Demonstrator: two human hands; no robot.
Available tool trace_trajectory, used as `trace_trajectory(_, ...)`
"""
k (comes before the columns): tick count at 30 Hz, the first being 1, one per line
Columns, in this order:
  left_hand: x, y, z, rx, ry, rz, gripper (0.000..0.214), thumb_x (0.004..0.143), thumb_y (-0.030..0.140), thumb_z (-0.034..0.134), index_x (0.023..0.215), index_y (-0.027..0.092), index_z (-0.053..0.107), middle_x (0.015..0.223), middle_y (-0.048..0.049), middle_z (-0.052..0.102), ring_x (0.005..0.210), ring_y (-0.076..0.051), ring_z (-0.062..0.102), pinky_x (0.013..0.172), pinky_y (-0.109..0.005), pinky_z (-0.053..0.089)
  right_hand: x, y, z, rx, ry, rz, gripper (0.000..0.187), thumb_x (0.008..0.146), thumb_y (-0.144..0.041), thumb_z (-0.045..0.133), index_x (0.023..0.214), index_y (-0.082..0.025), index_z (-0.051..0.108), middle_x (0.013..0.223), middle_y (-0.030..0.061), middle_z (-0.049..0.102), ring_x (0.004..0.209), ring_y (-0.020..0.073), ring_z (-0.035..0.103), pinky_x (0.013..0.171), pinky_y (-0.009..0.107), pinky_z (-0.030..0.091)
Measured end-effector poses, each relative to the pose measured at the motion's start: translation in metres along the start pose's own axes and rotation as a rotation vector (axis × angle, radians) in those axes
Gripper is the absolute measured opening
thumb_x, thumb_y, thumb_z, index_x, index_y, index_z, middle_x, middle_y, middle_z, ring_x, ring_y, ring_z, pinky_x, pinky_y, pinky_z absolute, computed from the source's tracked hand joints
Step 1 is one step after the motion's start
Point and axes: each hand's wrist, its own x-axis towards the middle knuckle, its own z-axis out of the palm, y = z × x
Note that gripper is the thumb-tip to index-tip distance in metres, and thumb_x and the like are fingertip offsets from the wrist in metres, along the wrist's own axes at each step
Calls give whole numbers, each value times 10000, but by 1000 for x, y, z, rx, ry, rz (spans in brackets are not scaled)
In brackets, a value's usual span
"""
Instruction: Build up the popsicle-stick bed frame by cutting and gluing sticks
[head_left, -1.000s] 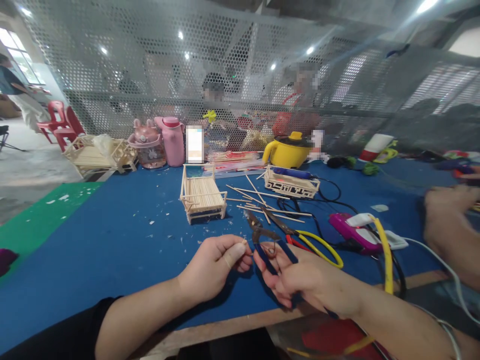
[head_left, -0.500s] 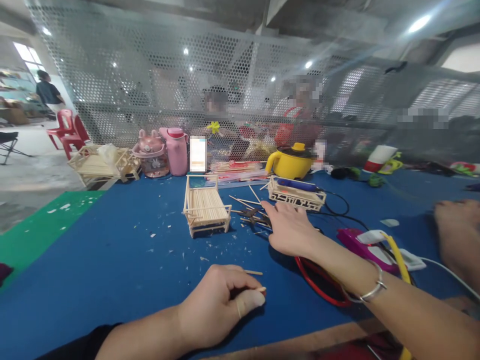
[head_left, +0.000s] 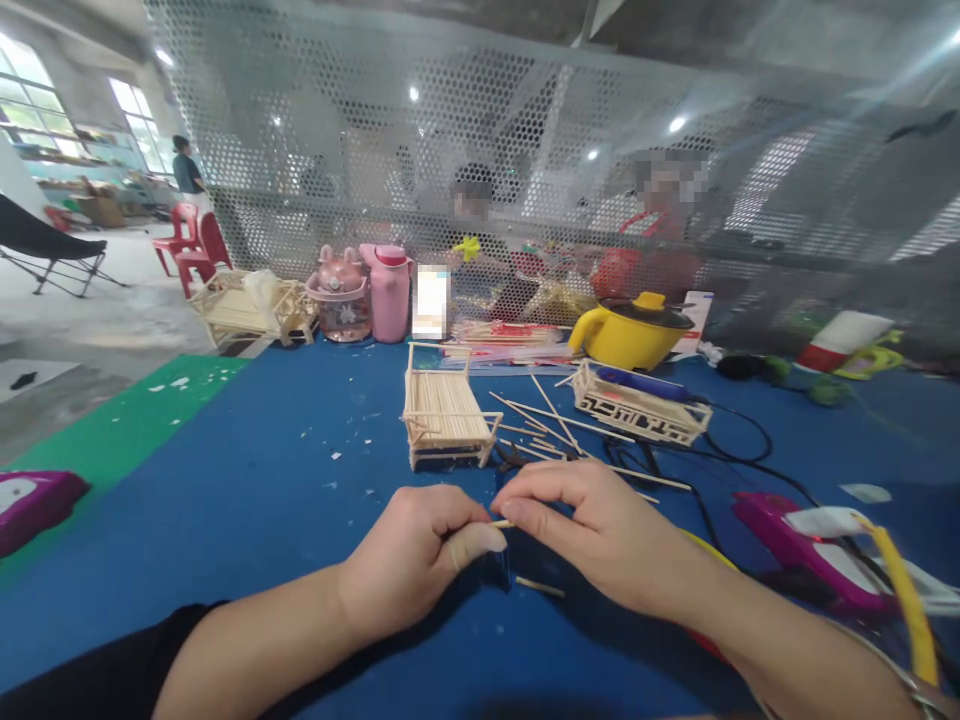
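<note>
My left hand (head_left: 420, 555) is closed in a pinch on a short thin wooden stick (head_left: 501, 523) low over the blue table (head_left: 247, 480). My right hand (head_left: 592, 525) meets it from the right, thumb and fingers pinched on the same stick's other end. Another short stick piece (head_left: 538, 587) lies on the mat just below my hands. Behind them stands a small bed model made of sticks (head_left: 446, 418). Loose long sticks (head_left: 559, 425) lie to its right, with dark pliers (head_left: 511, 457) partly hidden behind my right hand.
A stick tray with a blue tool (head_left: 639, 405) and black cables sit at right. A purple glue gun (head_left: 802, 540) and yellow-handled tool lie at far right. A yellow pot (head_left: 634, 330), pink bottles (head_left: 390, 290) and a stick house (head_left: 247, 305) line the back. People sit behind the mesh.
My right hand has come back from the loose sticks near the pliers and joined my left hand on the short stick. The view has shifted left.
</note>
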Motion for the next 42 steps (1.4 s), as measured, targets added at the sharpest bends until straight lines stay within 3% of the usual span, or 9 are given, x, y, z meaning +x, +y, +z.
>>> trace_trajectory(7,-1,-2,-12,147,34,68,327,905,372,455,756,177,672,676,-17,625,624,-112,555,602,-201,402,15,-7,-1,85,-67,-79,154,840,-291,571,818,-229,710,781,-19,700,741,125,612,698,238,452)
trace_trajectory(10,-4,-9,-16,145,104,44,235,868,398,522,862,202,653,701,1,624,625,-111,552,600,-206,412,29,-4,-6,14,9,-149,148,839,-272,571,785,-236,704,763,-24,696,728,121,608,691,241,447)
trace_trajectory(12,-6,-16,-19,147,272,-11,266,790,420,627,963,220,601,739,14,604,621,-111,531,585,-212,414,41,0,-9,-34,158,-149,147,837,-282,574,768,-230,692,776,-16,685,732,125,603,690,250,443)
trace_trajectory(15,-5,-28,-23,169,632,-59,447,711,396,711,1065,229,494,898,-10,577,731,-135,534,642,-245,436,60,7,-9,-102,364,-134,116,793,-287,625,719,-209,668,776,-5,660,739,137,590,702,267,435)
trace_trajectory(17,1,-35,-25,149,735,-59,570,707,354,716,1173,238,409,1070,-55,552,909,-176,545,748,-297,452,71,11,-6,-133,420,-139,114,784,-273,630,704,-199,661,769,-2,651,747,140,583,711,274,428)
trace_trajectory(20,12,-42,-27,42,619,-85,755,702,301,715,1311,243,273,1195,-94,514,1091,-220,510,887,-379,432,81,15,3,-152,423,-136,128,809,-232,583,725,-189,668,777,4,661,765,144,586,722,279,423)
trace_trajectory(25,23,-46,-27,-195,491,-128,759,728,218,679,1348,241,243,1114,-62,566,1012,-183,575,951,-394,422,89,13,13,-145,401,-99,143,787,-195,556,695,-189,665,745,-1,673,732,144,590,693,271,416)
trace_trajectory(30,25,-46,-26,-363,455,-104,735,746,132,640,1357,225,242,971,-22,615,956,-151,600,955,-365,433,91,7,14,-73,336,-35,142,755,-196,558,674,-182,674,689,-9,678,648,127,580,624,243,402)
trace_trajectory(42,28,-47,-25,-449,481,-86,698,755,94,626,1346,231,279,960,-12,640,935,-139,616,937,-345,449,100,5,8,0,136,46,200,778,-264,522,645,-167,637,557,-42,554,519,81,446,499,212,328)
